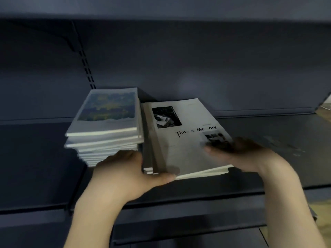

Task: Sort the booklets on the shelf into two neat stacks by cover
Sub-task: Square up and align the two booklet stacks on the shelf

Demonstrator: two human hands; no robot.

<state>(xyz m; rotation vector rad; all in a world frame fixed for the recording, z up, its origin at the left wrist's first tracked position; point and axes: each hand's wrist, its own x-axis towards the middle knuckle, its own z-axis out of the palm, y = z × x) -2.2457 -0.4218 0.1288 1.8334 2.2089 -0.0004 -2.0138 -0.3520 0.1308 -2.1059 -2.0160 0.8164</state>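
Two stacks of booklets stand side by side on a dark shelf (268, 133). The taller left stack (105, 122) has a blue-and-yellow painted picture on its top cover. The lower right stack (186, 151) has a pale cover with black photographs and the words "Time & Memory". My left hand (130, 174) presses against the near left corner of the right stack, its thumb along the front edge. My right hand (240, 153) lies blurred on the right stack's right side, fingers stretched over the top cover. The right stack sits slightly skewed, its spines fanned out.
The shelf's back wall (197, 68) rises right behind both stacks. A slotted upright with a bracket (86, 67) runs behind the left stack. Another shelf overhangs above. A pale object (325, 108) shows at the far right edge. A lower shelf lip (179, 203) is in front.
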